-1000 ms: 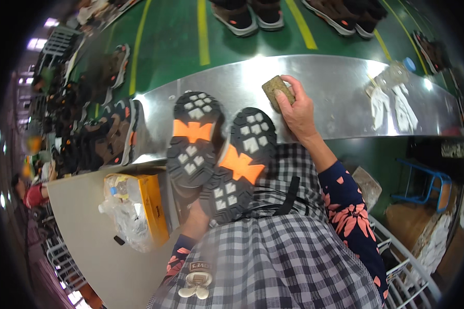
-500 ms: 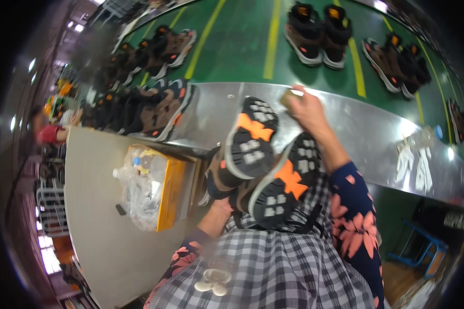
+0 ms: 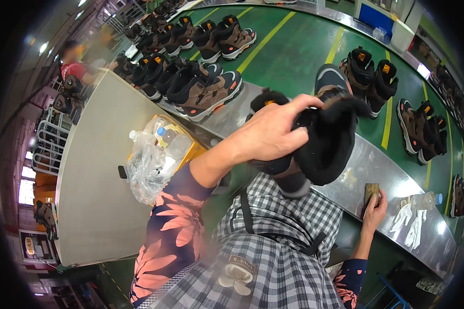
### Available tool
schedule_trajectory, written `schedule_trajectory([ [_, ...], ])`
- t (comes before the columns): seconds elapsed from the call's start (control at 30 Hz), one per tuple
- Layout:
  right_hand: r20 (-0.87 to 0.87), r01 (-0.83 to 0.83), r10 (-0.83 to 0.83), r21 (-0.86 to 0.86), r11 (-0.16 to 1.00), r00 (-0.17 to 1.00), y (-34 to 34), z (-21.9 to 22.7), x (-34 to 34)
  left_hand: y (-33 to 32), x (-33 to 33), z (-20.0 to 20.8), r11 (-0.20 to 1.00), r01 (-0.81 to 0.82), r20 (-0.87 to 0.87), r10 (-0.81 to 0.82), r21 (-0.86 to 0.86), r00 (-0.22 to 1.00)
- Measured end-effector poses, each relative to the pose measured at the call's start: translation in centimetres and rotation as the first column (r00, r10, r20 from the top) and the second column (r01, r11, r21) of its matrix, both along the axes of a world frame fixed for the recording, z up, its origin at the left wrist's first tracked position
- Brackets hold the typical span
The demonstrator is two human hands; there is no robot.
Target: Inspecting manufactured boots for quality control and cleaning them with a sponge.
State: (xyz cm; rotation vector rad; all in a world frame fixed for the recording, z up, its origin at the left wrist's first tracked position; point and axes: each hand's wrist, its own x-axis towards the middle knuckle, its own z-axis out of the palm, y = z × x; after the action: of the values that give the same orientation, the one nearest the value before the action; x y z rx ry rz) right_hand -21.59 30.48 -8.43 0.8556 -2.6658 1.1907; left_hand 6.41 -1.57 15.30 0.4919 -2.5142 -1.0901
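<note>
My left hand [image 3: 270, 131] is closed on the black padded collars of a pair of brown-and-black hiking boots. The nearer boot [image 3: 327, 147] shows its dark opening toward me, with a grey toe pointing to the far side. Its mate is largely covered by my hand and wrist. The pair hangs over the near edge of a metal ledge [image 3: 355, 170]. Off to the right, my right hand [image 3: 375, 211] pinches a small brownish block [image 3: 371, 191], which may be a sponge or eraser, at the ledge's edge.
Beyond the ledge runs a green surface [image 3: 288, 51] with yellow stripes. Boots [image 3: 203, 90] line up at left; more pairs [image 3: 368, 77] stand at right. White gloves [image 3: 407, 224] lie by a plastic bottle [image 3: 425, 201]. A yellow box [image 3: 197, 150] of plastic waste sits on a pale table [image 3: 95, 190].
The boots have turned from soles facing me to openings facing me. My right hand has moved right and nearer with the block. The view has shifted too.
</note>
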Motion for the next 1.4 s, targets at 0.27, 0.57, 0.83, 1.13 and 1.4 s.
schedule_trajectory([
  [0.27, -0.058, 0.025, -0.018, 0.112, 0.993, 0.998, -0.4, -0.2, 0.1, -0.6, -4.5, -2.9, 0.950, -0.124, 0.214, 0.189, -0.286, 0.958],
  [0.57, 0.275, -0.033, 0.149, -0.386, 0.922, 0.950, -6.5, 5.2, 4.7, -1.9, 0.3, -6.1, 0.738, -0.497, -0.423, 0.311, -0.456, 0.851],
  [0.83, 0.430, -0.214, 0.635, -0.694, 0.687, 0.642, -20.8, 12.5, 9.8, -2.0, 2.4, -10.0, 0.466, -0.119, -0.077, 0.380, 0.877, 0.922],
  [1.13, 0.725, 0.080, 0.566, -0.640, 0.764, 0.393, -11.7, 9.8, 2.7, -6.6, 10.5, -16.2, 0.136, 0.318, -0.346, 0.409, 0.938, 0.844],
  [1.4, 0.572, 0.437, 0.803, -0.773, 0.461, 0.166, -5.9, 0.7, 3.9, -3.5, 11.1, -22.4, -0.027, 0.403, -0.274, 0.691, 0.915, 0.668],
])
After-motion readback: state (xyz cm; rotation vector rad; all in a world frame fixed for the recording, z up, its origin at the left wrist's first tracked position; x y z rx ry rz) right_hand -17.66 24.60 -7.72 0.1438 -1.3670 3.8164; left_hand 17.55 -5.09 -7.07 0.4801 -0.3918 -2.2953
